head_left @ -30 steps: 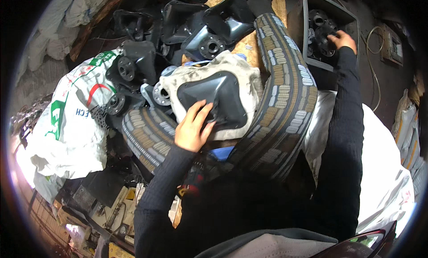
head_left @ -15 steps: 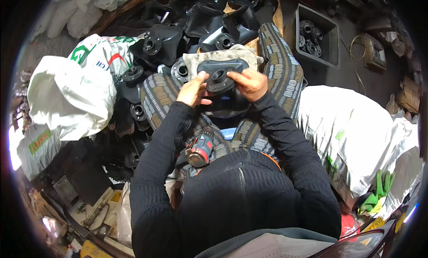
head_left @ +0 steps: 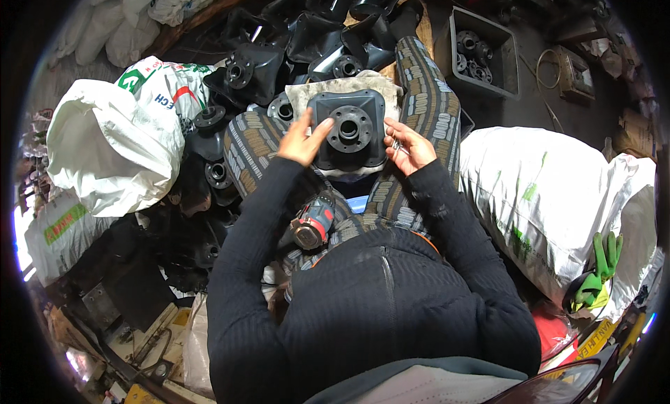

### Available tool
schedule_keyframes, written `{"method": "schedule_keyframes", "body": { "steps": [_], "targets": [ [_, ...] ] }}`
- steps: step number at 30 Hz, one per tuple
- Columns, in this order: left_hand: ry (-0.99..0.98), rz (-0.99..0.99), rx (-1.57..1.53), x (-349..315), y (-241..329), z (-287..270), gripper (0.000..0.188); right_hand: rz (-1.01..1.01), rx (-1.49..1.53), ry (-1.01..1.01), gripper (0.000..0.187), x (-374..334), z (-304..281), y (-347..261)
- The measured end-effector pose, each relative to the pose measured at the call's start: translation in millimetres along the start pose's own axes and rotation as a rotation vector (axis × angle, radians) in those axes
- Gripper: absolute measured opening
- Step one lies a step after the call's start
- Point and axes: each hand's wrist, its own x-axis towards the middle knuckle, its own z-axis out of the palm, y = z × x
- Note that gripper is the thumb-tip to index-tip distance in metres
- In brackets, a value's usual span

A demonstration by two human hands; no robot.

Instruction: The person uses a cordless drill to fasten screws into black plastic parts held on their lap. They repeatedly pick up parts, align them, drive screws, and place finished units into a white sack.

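A black square housing with a round flange [head_left: 349, 129] lies face up on a cloth between my thighs, its center hole and ring of smaller holes showing. My left hand [head_left: 301, 144] is at the housing's left edge, fingers apart and thumb near the flange. It grips nothing. Off the right edge, my right hand [head_left: 414, 148] has its palm turned up and its fingers closed on small shiny screws [head_left: 397, 145]; their exact number is unclear. A red and grey cordless drill [head_left: 313, 222] rests in my lap. The pale stained cloth [head_left: 300, 93] shows past the housing's far edge.
Several similar black housings [head_left: 255, 72] are piled ahead and to the left. A grey bin [head_left: 518, 62] with round flanged parts stands at far right. White sacks flank me, left [head_left: 115, 146] and right [head_left: 537, 195]. Green gloves [head_left: 600, 271] lie by the right sack.
The housing, tilted up in both hands before, now lies flat with its flange facing up. Both hands have come off it and moved apart; small screws now show in the right one.
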Motion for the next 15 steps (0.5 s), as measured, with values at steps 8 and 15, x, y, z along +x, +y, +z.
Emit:
{"method": "schedule_keyframes", "body": {
  "steps": [8, 15],
  "targets": [
    [-0.365, 0.162, 0.655, -154, 16, -50, 0.071, 0.103, 0.198, -0.142, 0.039, -17, 13, 7],
    [-0.151, 0.055, 0.282, -144, 12, -33, 0.068, 0.183, 0.105, -0.297, 0.043, -21, 29, 8]
  ]
}}
